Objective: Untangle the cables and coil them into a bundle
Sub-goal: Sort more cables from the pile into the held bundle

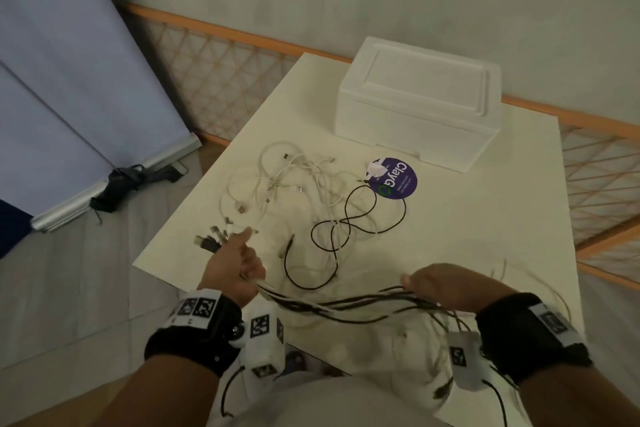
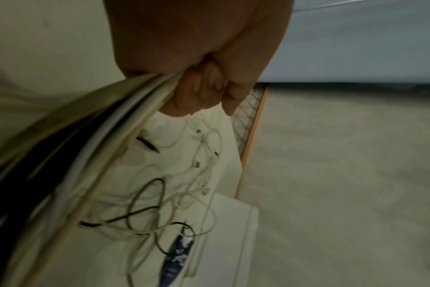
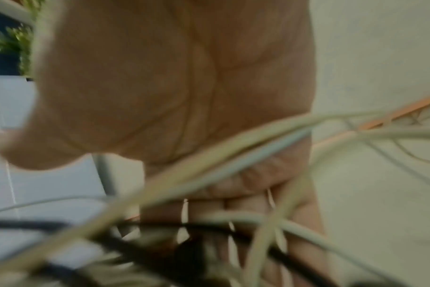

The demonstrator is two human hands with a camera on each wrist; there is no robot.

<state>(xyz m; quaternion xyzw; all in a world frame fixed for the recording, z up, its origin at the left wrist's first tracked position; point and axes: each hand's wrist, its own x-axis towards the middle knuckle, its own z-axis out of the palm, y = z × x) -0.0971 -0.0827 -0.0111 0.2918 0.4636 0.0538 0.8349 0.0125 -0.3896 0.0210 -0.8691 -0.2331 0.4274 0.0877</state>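
Observation:
My left hand [image 1: 239,262] [image 2: 199,85] grips a bundle of white and black cables [image 1: 332,305] [image 2: 98,128] above the table's near left corner. Their plug ends [image 1: 213,241] stick out past the thumb. The bundle runs right to my right hand [image 1: 438,284] [image 3: 184,87], whose fingers curl over the strands [image 3: 233,149]. Loose loops hang below that wrist. The right wrist view is blurred. More white cables [image 1: 294,180] [image 2: 204,155] and a black cable [image 1: 349,218] [image 2: 145,203] lie tangled on the white table [image 1: 478,236].
A white foam box [image 1: 419,108] stands at the table's far side, with a round purple sticker [image 1: 393,179] in front of it. An orange lattice fence [image 1: 214,76] runs behind and to the right. A blue-grey panel [image 1: 52,80] stands on the floor at the left.

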